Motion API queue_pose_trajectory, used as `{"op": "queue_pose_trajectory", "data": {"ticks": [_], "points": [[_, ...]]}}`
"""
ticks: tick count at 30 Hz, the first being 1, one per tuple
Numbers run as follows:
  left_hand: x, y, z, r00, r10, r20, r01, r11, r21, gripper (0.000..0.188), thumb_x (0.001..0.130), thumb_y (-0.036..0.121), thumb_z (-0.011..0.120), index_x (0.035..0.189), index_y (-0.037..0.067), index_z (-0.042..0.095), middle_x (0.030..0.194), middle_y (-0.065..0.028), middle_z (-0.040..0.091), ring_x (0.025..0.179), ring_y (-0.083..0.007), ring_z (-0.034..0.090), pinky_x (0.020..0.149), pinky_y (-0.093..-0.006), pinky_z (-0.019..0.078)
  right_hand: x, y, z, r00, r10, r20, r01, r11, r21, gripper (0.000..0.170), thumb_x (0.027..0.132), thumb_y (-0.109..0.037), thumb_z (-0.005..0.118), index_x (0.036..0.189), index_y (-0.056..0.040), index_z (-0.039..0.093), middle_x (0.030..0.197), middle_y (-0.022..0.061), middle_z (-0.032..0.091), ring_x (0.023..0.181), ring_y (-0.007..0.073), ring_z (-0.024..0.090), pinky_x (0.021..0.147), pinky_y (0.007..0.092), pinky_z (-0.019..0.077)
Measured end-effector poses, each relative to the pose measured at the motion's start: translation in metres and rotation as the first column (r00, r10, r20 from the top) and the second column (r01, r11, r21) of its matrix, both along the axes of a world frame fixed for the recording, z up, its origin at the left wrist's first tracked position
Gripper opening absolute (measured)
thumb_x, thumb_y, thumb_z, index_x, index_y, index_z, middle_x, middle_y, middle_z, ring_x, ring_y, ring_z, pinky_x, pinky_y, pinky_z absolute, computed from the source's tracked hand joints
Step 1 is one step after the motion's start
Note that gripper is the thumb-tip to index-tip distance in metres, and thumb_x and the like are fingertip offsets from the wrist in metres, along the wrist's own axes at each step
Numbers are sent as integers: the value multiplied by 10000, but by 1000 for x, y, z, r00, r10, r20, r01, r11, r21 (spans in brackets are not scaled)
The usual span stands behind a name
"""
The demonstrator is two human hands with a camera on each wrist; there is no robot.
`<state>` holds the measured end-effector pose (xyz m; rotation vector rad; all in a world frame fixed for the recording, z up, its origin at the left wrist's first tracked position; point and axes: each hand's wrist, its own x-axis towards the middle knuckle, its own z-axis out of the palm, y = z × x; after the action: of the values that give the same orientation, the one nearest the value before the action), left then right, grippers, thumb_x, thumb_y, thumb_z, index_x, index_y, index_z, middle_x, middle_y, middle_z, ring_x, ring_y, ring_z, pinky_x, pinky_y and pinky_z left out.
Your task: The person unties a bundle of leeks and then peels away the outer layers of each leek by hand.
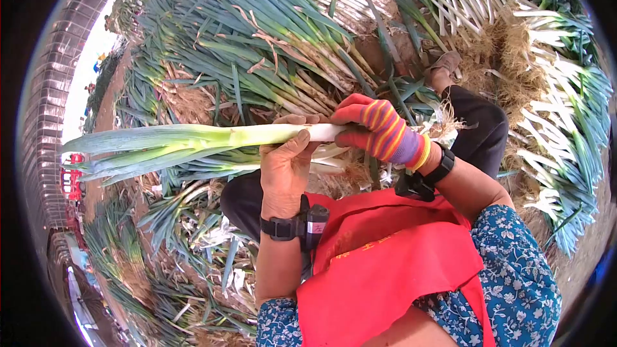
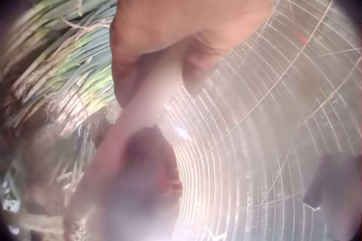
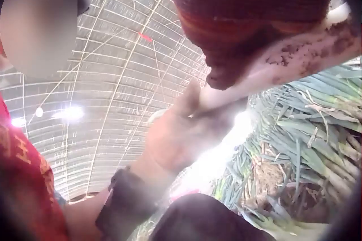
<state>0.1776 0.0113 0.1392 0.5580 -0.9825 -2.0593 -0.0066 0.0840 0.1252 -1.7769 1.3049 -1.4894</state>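
Across the lap in the head view lies a long green onion (image 1: 250,135), its green leaves fanning out left and its white stalk to the right. My bare left hand (image 1: 286,167) grips the stalk from below near its middle, thumb against the near side. In a striped knit glove, my right hand (image 1: 382,132) holds the white part close beside it. Pale roots (image 1: 443,125) stick out past that glove. In the right wrist view, dark soil specks mark the white stalk (image 3: 294,57). The left wrist view shows the left fingers around the stalk (image 2: 153,97).
Large heaps of green onions (image 1: 257,45) lie beyond the hands, with more at the right (image 1: 546,109), roots inward. Loose onions and scraps (image 1: 205,250) cover the ground at left. A red apron (image 1: 392,250) covers the lap, and a shoe (image 1: 447,61) rests among the heaps.
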Motion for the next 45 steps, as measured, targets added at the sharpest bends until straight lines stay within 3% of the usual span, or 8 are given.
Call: {"op": "queue_pose_trajectory", "data": {"ticks": [6, 16, 23, 26, 30, 35, 40, 45], "points": [[8, 3, 5, 999, 41, -15, -41, 999, -10, 216, 780, -12, 619, 989, 13, 571, 989, -145, 606, 982, -300, 585, 866, -448, 493, 3, -7, 14, 971, -69, -228, 44, 992, -116, 234, 638, -139, 736, 777, -39, 578, 761, 121, 559, 743, 368, 538, 618, 411, 444], [18, -16, -13, 980, 189, -58, -188, 982, 25, 190, 778, -8, 636, 960, -14, 581, 964, -141, 618, 951, -306, 606, 807, -383, 516, 27, 35, -3, 781, 569, -259, -486, 813, 322, 120, 767, -127, 636, 793, -31, 569, 723, 142, 575, 731, 315, 593, 636, 368, 460], [63, -30, 4, 894, 442, 72, -446, 895, 35, 212, 821, 91, 639, 985, -24, 568, 971, -149, 620, 969, -283, 606, 834, -362, 527, -117, 65, -178, 901, 157, -404, 259, 552, 792, 367, 712, -333, 664, 925, -35, 642, 778, 175, 630, 765, 314, 618, 690, 392, 466], [74, -28, 10, 872, 486, 62, -489, 871, 43, 219, 823, 87, 635, 983, -41, 558, 1009, -157, 608, 991, -279, 596, 848, -372, 525, -103, 71, -123, 764, 93, -639, 424, 673, 605, 316, 742, -313, 655, 880, -31, 619, 743, 158, 608, 739, 333, 598, 663, 381, 471], [63, -26, 6, 871, 492, 14, -491, 867, 82, 222, 847, 115, 610, 975, -59, 559, 1006, -152, 612, 1012, -264, 582, 911, -379, 490, -43, 54, -76, 813, -306, -495, 218, 949, -229, 265, 695, -162, 719, 885, -41, 578, 753, 130, 574, 656, 323, 569, 546, 378, 448], [58, -14, -2, 820, 572, 37, -572, 814, 99, 216, 834, 95, 621, 962, -66, 556, 984, -165, 616, 975, -264, 598, 915, -374, 492, -26, 32, 1, 683, -521, -511, 381, 852, -360, 425, 669, -143, 699, 1044, -34, 531, 934, 138, 559, 707, 304, 587, 619, 372, 481], [58, 4, 6, 798, 597, 84, -602, 795, 73, 208, 846, 111, 613, 943, -68, 569, 968, -156, 622, 956, -242, 600, 907, -359, 493, -53, -2, -23, 341, -394, -854, 303, 906, -296, 284, 743, -207, 531, 997, -81, 520, 799, 93, 525, 665, 273, 544, 545, 382, 443], [63, 9, -4, 846, 530, 46, -532, 843, 78, 220, 830, 103, 622, 943, -77, 565, 961, -157, 624, 958, -256, 598, 906, -370, 489, -96, -19, -106, 344, -457, -820, 414, 858, -305, 245, 842, -264, 463, 1029, -126, 542, 884, 97, 579, 764, 282, 566, 655, 398, 459]]}}
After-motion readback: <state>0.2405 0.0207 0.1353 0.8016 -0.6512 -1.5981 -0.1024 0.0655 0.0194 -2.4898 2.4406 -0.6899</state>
